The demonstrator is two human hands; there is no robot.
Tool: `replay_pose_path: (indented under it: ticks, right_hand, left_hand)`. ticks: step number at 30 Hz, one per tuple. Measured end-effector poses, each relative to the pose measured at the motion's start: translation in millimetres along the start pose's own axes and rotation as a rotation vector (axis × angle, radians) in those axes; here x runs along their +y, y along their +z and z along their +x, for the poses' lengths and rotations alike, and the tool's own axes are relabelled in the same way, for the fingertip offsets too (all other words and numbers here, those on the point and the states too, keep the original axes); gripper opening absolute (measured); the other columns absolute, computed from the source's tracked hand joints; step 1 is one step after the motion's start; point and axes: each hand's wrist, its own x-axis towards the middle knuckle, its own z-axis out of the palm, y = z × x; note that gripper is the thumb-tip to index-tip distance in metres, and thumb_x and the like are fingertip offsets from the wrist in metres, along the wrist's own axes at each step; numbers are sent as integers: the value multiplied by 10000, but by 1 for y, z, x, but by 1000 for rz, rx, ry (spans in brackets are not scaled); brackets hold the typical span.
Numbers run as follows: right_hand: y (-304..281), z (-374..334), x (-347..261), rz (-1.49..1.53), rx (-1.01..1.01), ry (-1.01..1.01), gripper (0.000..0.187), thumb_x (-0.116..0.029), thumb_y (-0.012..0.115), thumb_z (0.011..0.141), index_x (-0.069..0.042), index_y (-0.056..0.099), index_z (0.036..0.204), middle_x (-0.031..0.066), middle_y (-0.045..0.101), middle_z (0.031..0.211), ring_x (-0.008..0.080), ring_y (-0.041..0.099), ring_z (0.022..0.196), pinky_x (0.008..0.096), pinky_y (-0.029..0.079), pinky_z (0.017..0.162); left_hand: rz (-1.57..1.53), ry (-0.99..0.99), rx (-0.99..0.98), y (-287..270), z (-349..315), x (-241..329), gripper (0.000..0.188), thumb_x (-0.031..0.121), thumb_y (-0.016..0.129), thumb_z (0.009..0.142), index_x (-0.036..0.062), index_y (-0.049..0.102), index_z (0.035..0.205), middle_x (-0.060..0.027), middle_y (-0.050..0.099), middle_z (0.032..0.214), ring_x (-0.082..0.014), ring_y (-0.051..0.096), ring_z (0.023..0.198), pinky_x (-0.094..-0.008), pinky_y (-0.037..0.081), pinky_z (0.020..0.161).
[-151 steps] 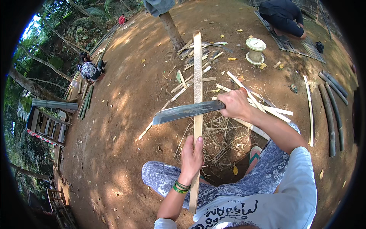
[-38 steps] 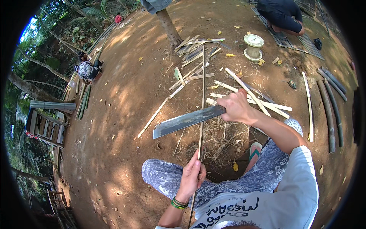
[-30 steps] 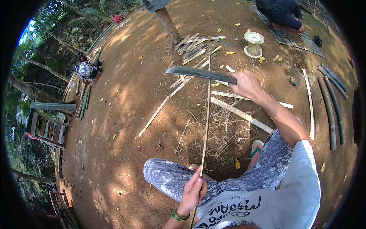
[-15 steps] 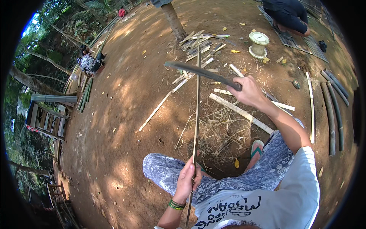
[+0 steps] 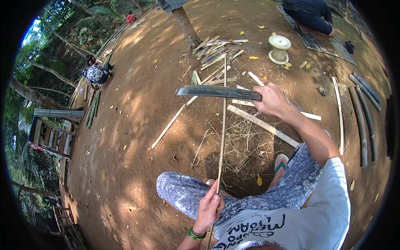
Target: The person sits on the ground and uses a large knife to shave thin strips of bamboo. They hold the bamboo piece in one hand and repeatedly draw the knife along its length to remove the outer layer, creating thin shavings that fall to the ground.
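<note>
While black lettering point(image 5: 246, 227) marks the shirt point(image 5: 318, 212), left hand point(image 5: 209, 209) grips strip point(image 5: 222, 143), right hand point(image 5: 273, 99) machete point(image 5: 212, 91).

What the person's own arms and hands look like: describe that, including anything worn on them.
The left hand is ungloved, with slim bands in green and a darker shade round its wrist. The right hand is ungloved too, its wrist free of bands; a short, pale, plain sleeve covers that upper arm.

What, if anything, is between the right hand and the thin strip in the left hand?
Only the knife in the right hand; its blade crosses the strip in this view, contact unclear. Nothing else visible stands between.
</note>
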Motion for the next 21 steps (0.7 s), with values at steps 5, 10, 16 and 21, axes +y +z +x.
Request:
replay_pose_path:
  ticks: [5, 10, 16, 21]
  right_hand:
    - [-19, 17, 29, 7, 22, 87, 167, -156, 638, 777, -11, 722, 772, 209, 602, 571, 374, 617, 533, 474, 509, 617]
    - [-17, 35, 85, 52, 133, 350, 273, -251, 657, 842, 15, 664, 782, 162, 647, 631, 268, 644, 620, 450, 508, 668]
    - [-12, 29, 71, 901, 140, 408, 312, -307, 707, 921, -60, 607, 758, -9, 546, 577, 90, 504, 472, 280, 395, 450]
    - [-18, 21, 19, 1044, 102, 344, 365, -374, 657, 985, -31, 644, 860, -12, 543, 563, 37, 450, 428, 226, 356, 400]
  left_hand:
    - [-2, -93, -27, -7, -41, -10, 652, 371, 463, 1089, 62, 222, 1611, 15, 403, 579, -61, 370, 474, -219, 295, 410]
    - [-24, -84, -115, -20, -76, -17, 681, 387, 495, 1072, -1, 271, 1584, 27, 415, 641, -52, 362, 523, -215, 291, 489]
    - [-575, -167, -196, -33, -44, -36, 803, 602, 416, 1039, 57, 222, 1596, 31, 381, 611, -60, 340, 436, -226, 283, 442]
    - [-450, -282, -256, -29, -16, -32, 753, 546, 470, 1042, 98, 232, 1600, 26, 379, 641, -60, 345, 449, -224, 291, 438]
